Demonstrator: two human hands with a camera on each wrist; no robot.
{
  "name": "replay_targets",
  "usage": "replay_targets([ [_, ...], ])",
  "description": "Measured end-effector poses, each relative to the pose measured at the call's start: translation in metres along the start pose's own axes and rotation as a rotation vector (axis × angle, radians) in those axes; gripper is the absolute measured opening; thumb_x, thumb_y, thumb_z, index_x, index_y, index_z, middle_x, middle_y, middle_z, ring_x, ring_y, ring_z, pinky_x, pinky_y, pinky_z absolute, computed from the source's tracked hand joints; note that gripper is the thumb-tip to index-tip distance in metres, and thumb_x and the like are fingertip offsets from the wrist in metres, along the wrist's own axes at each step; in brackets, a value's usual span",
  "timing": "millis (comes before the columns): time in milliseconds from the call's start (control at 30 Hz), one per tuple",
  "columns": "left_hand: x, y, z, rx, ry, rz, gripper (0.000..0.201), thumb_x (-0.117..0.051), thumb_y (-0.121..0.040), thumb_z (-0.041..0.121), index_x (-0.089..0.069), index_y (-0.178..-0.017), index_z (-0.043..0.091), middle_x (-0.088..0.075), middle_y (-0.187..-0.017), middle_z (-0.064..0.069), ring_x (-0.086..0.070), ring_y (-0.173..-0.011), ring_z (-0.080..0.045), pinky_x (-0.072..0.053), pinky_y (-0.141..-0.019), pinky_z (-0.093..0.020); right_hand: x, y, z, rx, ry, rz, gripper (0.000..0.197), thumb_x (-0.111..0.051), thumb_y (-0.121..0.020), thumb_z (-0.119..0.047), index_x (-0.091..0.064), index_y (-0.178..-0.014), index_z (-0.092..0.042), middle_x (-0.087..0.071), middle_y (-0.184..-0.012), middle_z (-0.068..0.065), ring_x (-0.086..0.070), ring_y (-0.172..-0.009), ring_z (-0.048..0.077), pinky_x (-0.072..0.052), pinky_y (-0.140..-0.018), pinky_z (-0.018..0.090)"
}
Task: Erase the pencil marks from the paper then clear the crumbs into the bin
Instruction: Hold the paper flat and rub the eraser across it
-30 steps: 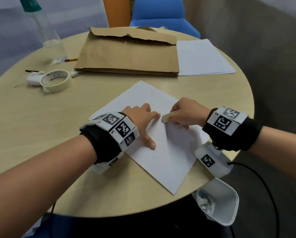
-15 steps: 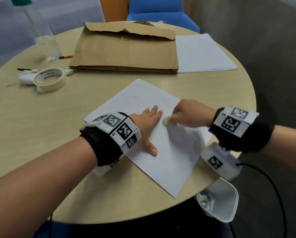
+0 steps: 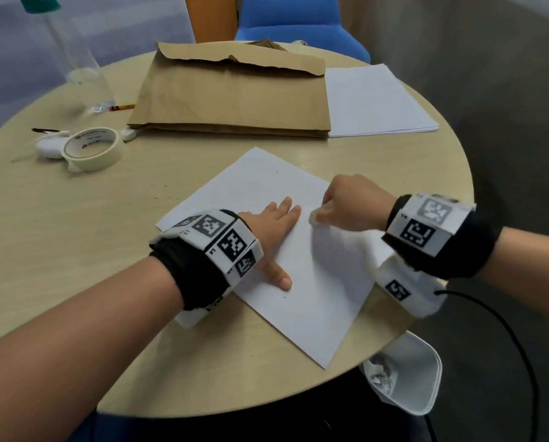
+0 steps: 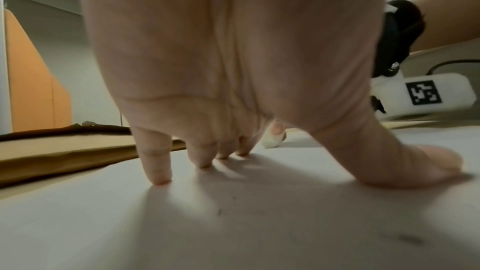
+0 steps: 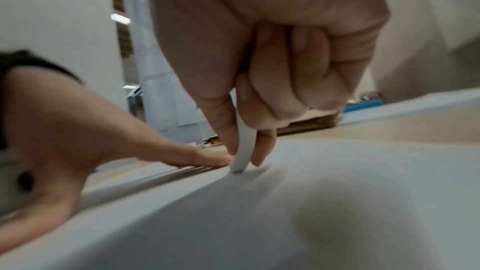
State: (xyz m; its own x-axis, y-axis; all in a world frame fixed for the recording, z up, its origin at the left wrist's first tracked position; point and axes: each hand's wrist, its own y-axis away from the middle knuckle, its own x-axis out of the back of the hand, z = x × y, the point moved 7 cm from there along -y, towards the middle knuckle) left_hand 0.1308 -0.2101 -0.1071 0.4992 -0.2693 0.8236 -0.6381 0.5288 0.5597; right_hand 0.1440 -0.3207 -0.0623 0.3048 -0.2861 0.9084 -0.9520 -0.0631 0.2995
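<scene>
A white sheet of paper (image 3: 302,282) lies tilted on the round wooden table (image 3: 75,244), with faint pencil specks on it. My left hand (image 3: 274,224) lies flat on the sheet, its fingers (image 4: 157,163) straight and spread, pressing it down. Just right of those fingers, my right hand (image 3: 346,204) pinches a white eraser (image 3: 314,215) between thumb and fingers. The eraser (image 5: 242,149) tip touches the paper (image 5: 285,213). A white bin (image 3: 416,378) with crumpled scraps inside sits below the table's front right edge.
A brown paper envelope (image 3: 231,90) and a stack of white sheets (image 3: 375,100) lie at the back. A roll of masking tape (image 3: 91,148), a small white object (image 3: 48,146), a pencil (image 3: 121,107) and a clear bottle (image 3: 78,59) stand at the left. A blue chair (image 3: 298,20) is behind.
My left hand's fingers went from curled to straight and flat on the sheet. My right hand with the eraser shifted slightly away from me across the paper.
</scene>
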Motion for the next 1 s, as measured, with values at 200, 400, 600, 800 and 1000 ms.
replay_targets([
  [200, 0.0, 0.001, 0.001, -0.012, 0.004, -0.016, 0.126, -0.073, -0.07, 0.051, 0.019, -0.148, 0.016, 0.025, -0.156, -0.003, 0.012, -0.147, -0.02, -0.012, -0.118, -0.043, -0.028, 0.028, -0.031, 0.153, -0.022, -0.198, 0.027, -0.063, -0.083, -0.029, -0.058, -0.059, -0.018, -0.058, -0.06, 0.004, -0.046, -0.056, 0.013, -0.033, -0.051, 0.021],
  [400, -0.001, 0.0, 0.0, 0.004, -0.01, -0.016, 0.127, -0.073, -0.07, 0.053, 0.021, -0.147, 0.016, 0.025, -0.156, -0.001, 0.011, -0.147, -0.018, -0.013, -0.118, -0.043, 0.008, -0.008, 0.014, -0.051, -0.091, 0.016, 0.032, -0.066, -0.08, -0.029, -0.073, -0.086, 0.002, -0.067, -0.08, 0.012, -0.054, -0.073, 0.023, -0.038, -0.058, 0.027],
  [600, 0.0, 0.001, 0.0, 0.001, -0.011, -0.03, 0.125, -0.072, -0.071, 0.052, 0.02, -0.147, 0.016, 0.026, -0.156, -0.003, 0.012, -0.147, -0.02, -0.012, -0.118, -0.043, -0.028, 0.025, -0.025, 0.129, -0.053, -0.186, 0.029, -0.066, -0.081, -0.032, -0.059, -0.058, -0.016, -0.058, -0.059, 0.003, -0.047, -0.056, 0.013, -0.035, -0.053, 0.022],
  [800, 0.0, 0.003, 0.002, 0.019, -0.02, -0.028, 0.126, -0.072, -0.071, 0.052, 0.021, -0.147, 0.016, 0.025, -0.156, -0.001, 0.011, -0.147, -0.019, -0.012, -0.117, -0.043, 0.013, -0.016, 0.031, -0.128, -0.124, -0.01, 0.029, -0.068, -0.079, -0.029, -0.064, -0.063, -0.005, -0.049, -0.059, 0.005, -0.045, -0.06, 0.02, -0.029, -0.048, 0.025],
  [1000, 0.001, 0.007, -0.002, 0.017, -0.013, -0.014, 0.12, -0.069, -0.072, 0.056, 0.015, -0.149, 0.019, 0.02, -0.157, 0.002, 0.007, -0.147, -0.017, -0.012, -0.117, -0.04, 0.016, -0.018, 0.07, -0.324, -0.676, -0.058, 0.015, -0.065, -0.084, -0.026, -0.062, -0.081, -0.012, -0.039, -0.055, -0.002, -0.029, -0.037, 0.009, -0.023, -0.036, 0.015],
])
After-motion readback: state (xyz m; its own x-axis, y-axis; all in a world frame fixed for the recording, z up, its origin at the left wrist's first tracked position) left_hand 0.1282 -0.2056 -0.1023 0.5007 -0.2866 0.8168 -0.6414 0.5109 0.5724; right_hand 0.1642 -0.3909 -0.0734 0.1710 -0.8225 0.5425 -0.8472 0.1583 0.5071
